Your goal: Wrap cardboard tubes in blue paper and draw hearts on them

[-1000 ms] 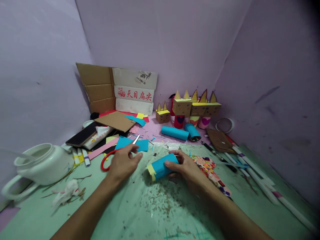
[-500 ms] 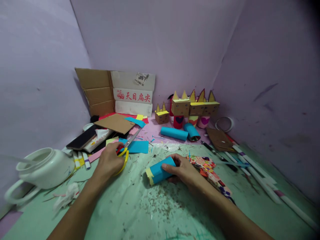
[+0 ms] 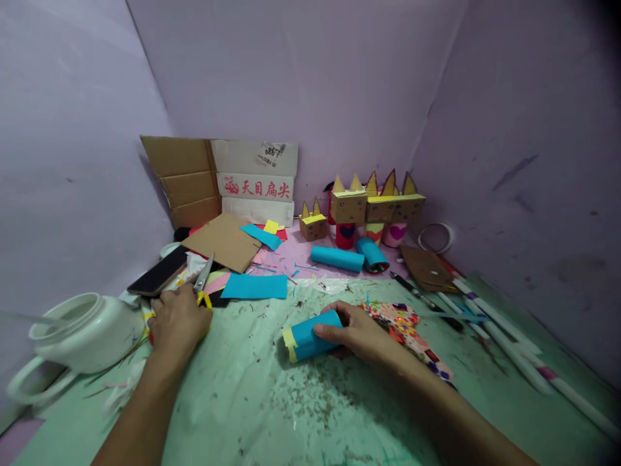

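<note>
My right hand (image 3: 356, 333) grips a cardboard tube (image 3: 315, 335) wrapped in blue paper, with a pale yellow band at its left end. The tube lies tilted just over the green table cover. At the left, my left hand (image 3: 179, 317) is closed around the yellow-handled scissors (image 3: 203, 277). Their blades point away and a little to the right, beside a phone (image 3: 158, 270) and a tissue packet. The handles are mostly hidden under the fingers. A flat blue paper strip (image 3: 255, 287) lies right of the scissors.
A white pot (image 3: 72, 336) stands at left. Behind are brown cardboard (image 3: 223, 243), an opened box (image 3: 257, 188) and box-headed figures (image 3: 349, 208). Two blue tubes (image 3: 338, 258) lie before the figures. Patterned cloth (image 3: 398, 323), pens and white rods (image 3: 509, 353) are at right.
My left hand has moved left with the scissors, and the blades have swung to point more upright. The blue strip is more fully exposed. My right hand and its tube have hardly moved.
</note>
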### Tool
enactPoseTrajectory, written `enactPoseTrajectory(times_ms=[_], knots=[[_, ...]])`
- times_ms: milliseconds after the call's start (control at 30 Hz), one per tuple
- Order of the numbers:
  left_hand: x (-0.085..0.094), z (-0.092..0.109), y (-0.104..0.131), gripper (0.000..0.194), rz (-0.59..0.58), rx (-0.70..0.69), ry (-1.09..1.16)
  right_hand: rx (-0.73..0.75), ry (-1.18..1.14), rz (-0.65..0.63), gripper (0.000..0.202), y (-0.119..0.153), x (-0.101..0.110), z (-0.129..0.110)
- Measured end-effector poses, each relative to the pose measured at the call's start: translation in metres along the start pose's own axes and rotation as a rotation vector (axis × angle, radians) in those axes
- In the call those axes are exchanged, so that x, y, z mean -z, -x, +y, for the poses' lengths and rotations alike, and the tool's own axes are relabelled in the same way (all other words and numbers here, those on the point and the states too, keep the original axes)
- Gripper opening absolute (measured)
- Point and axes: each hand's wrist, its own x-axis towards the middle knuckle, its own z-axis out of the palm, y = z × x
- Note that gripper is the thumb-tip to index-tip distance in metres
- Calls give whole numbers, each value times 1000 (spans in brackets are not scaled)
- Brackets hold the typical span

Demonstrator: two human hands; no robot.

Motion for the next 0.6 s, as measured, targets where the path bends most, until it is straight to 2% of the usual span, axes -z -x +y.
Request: enactPoseTrajectory(times_ms=[33, 67, 100, 167, 267, 367, 467, 533, 567, 600], knots=[[1, 7, 3, 51, 70, 48, -68, 2, -2, -9, 31, 0, 0, 0], [1, 15, 6, 51, 118, -3, -83, 8, -3, -15, 32, 0, 1, -1], [1, 24, 9, 49, 129, -123, -65, 15, -3, -21, 32, 0, 1, -1], [-4, 44, 14, 46, 91, -367, -58, 25, -2, -30, 32, 1, 2, 0], [-17, 66, 18, 45, 31, -492, -156, 33, -10, -42, 33, 1, 3, 1], [-27, 71, 14, 39, -1, -440, -143, 49, -7, -38, 32, 2, 2, 0], [-25, 66, 8, 31, 33, -407, -54, 67, -20, -29, 35, 3, -1, 0], [-16, 63, 8, 25, 118, -304, 202, 71, -79, -13, 40, 3, -3, 1], [-9, 63, 10, 20, 173, -206, 450, 77, -119, 9, 42, 2, -4, 1], [-3, 63, 13, 18, 128, -107, 728, 86, -159, 46, 44, 1, -4, 2]])
